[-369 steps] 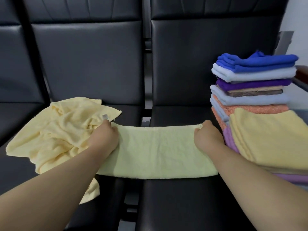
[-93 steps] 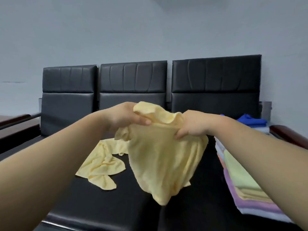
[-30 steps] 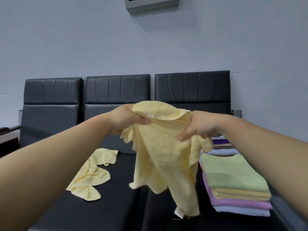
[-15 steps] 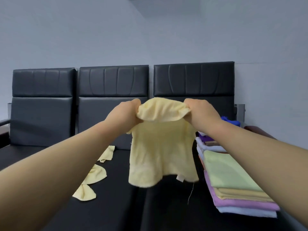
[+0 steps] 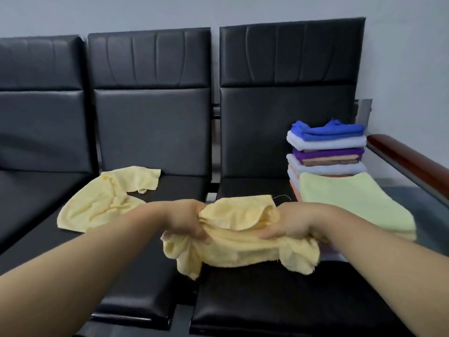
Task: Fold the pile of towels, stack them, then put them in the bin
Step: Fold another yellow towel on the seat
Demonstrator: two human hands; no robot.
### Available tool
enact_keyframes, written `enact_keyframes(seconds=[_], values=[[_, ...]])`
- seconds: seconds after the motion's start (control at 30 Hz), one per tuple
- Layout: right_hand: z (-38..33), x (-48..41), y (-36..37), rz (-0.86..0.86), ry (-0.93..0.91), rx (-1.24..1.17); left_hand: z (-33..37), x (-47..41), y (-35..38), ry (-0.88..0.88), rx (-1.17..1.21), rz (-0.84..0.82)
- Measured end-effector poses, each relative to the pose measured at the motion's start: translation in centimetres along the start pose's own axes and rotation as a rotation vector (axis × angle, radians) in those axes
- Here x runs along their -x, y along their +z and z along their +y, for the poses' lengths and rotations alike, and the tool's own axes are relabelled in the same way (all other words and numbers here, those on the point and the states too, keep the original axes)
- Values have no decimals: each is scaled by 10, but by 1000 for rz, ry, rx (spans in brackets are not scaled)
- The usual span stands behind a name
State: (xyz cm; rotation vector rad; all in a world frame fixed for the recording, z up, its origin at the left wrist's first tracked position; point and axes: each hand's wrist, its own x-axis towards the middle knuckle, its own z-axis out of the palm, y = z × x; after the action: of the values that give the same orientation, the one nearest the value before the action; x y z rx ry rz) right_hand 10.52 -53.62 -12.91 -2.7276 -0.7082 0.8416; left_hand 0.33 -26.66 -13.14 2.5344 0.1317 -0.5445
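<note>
gripping hands: left hand (image 5: 185,221) and right hand (image 5: 292,223) are clutching the bunched yellow towel (image 5: 239,246) between them, arms outstretched.
towel: hanging over the black seat (image 5: 279,305).
hidden: most fingers are disappearing under cloth.

The left grip (image 5: 187,222) and right grip (image 5: 291,224) each clutch a bunched end of a pale yellow terry towel (image 5: 238,242) over the row of black padded seats (image 5: 267,300), its ends drooping. A second crumpled yellow towel (image 5: 104,198) lies to the left. At right, a pale green folded towel (image 5: 352,200) tops the near stack, with a blue-topped stack of folded towels (image 5: 325,152) just behind it.
</note>
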Motion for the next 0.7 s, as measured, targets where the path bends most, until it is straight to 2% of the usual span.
enact_keyframes(seconds=[0.1,0.23,0.37,0.47,0.57,0.6,0.67,0.7], values=[[7,-15,24,11,27,-150,-19,-20,28,-65,-22,-20],[7,-38,45,168,-16,-185,-32,-43,49,-81,75,101],[1,-53,57,277,-122,-272,-31,-58,60,-5,119,190],[2,-58,57,166,-127,-247,-35,-59,58,-15,237,172],[10,-54,53,-14,-9,-153,-37,-46,50,-53,640,-80],[12,-51,53,-71,17,-169,-38,-42,48,-60,684,-156],[15,-49,52,-94,31,-306,-38,-38,50,-72,663,-161],[14,-50,53,-55,21,-380,-37,-39,53,-84,626,-85]])
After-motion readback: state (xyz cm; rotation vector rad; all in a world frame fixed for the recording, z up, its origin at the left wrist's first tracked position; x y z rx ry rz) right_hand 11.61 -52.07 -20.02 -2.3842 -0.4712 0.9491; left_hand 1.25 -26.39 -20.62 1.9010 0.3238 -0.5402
